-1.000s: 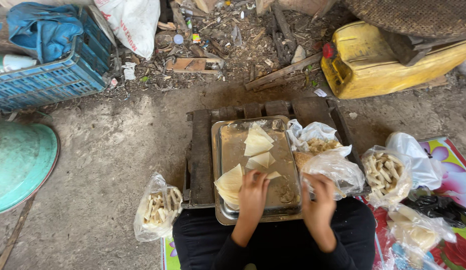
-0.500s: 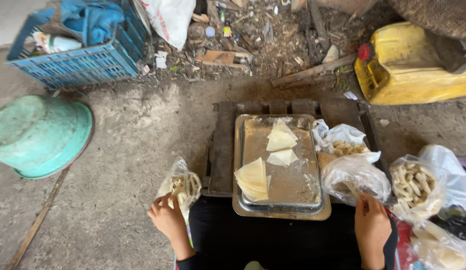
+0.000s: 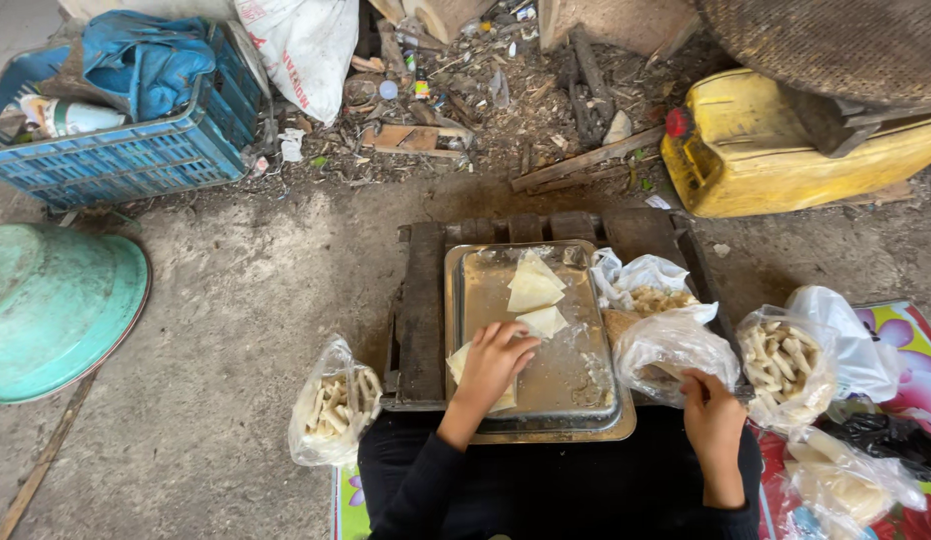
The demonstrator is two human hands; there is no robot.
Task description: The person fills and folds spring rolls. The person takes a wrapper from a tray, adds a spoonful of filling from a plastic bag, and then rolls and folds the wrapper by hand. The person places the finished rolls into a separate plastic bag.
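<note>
Concrete floor; left hand [image 3: 495, 362] spread flat on wrappers [image 3: 463, 368] in tray [image 3: 465, 290]; right hand [image 3: 713, 420] pinches plastic bag [image 3: 670, 345].

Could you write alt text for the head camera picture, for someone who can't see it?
Seen from above, a person's left hand rests on a stack of pale wrapper sheets in a metal tray on a low wooden pallet, while the right hand touches a clear plastic bag beside it. More bags of pale sticks lie on the concrete around.

pale wrappers [image 3: 533, 292], silver tray [image 3: 575, 420], blue crate [image 3: 135, 165]
</note>
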